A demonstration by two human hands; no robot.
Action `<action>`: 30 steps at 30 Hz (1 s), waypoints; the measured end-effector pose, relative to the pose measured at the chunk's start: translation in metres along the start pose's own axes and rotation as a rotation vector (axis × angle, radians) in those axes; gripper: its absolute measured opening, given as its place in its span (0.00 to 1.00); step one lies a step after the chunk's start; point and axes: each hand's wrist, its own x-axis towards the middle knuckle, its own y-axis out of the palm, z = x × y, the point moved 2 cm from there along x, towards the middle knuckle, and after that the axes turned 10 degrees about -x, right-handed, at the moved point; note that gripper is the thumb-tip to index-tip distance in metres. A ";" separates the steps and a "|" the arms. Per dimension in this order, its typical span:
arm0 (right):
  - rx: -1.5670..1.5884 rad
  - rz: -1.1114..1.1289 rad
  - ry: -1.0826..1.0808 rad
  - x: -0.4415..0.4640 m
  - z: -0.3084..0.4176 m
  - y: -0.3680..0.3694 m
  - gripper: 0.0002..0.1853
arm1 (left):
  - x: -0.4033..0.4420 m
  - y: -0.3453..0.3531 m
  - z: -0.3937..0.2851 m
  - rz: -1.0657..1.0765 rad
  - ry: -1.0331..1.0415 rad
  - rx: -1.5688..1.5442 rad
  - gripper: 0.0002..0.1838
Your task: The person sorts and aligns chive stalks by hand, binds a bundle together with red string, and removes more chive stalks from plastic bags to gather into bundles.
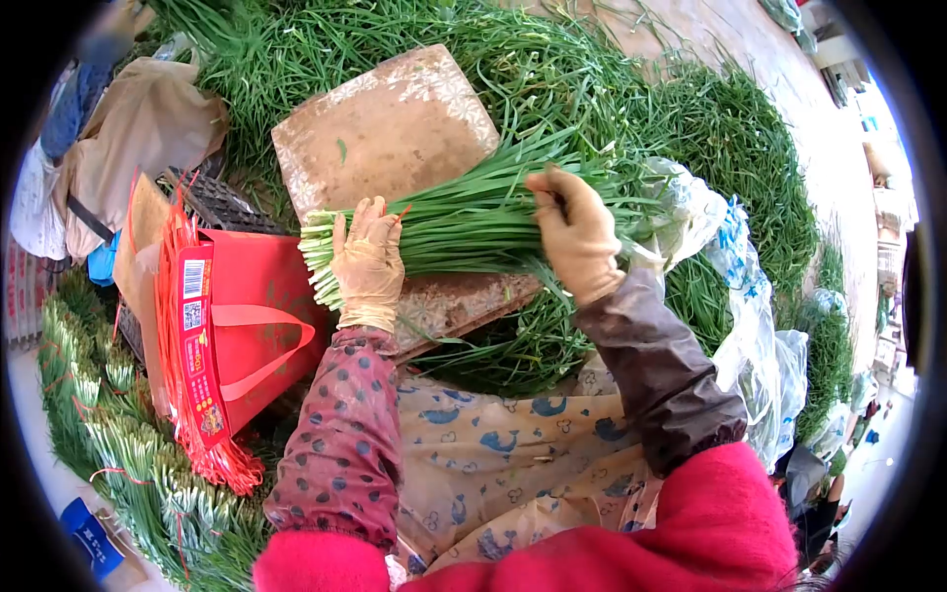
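Note:
A thick bunch of garlic chives (473, 222) lies across a worn, tile-patterned board (385, 128), its pale cut ends to the left. My left hand (367, 261), in a pale rubber glove, presses and grips the bunch near those ends. A thin red tie (400, 213) shows by its fingertips. Over the leafy part, my right hand (577, 232), gloved too, has its fingers curled in a pinch. A reddish bit shows at its fingertips, too small to make out. A red bag (256, 286) with many red ties (178, 345) stands left of my left hand.
Loose chives (552, 69) are heaped behind and around the board. Tied bunches (148, 454) are stacked at the lower left. Clear plastic bags (745, 326) hang on the right. A whale-print apron (503, 454) covers my lap. A dark crate (222, 202) sits behind the red bag.

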 end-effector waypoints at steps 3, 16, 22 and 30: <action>-0.013 0.094 0.193 -0.002 -0.020 -0.014 0.11 | -0.001 0.000 0.000 0.000 -0.007 -0.003 0.05; -0.824 0.391 -0.196 0.022 0.001 -0.001 0.10 | -0.002 0.002 0.001 -0.003 0.025 -0.006 0.04; -0.591 0.019 0.270 0.100 -0.018 -0.045 0.11 | -0.003 0.004 0.000 0.020 -0.007 0.006 0.05; -0.715 0.095 -0.516 0.060 0.058 -0.033 0.39 | -0.001 0.008 0.004 0.013 -0.048 -0.035 0.05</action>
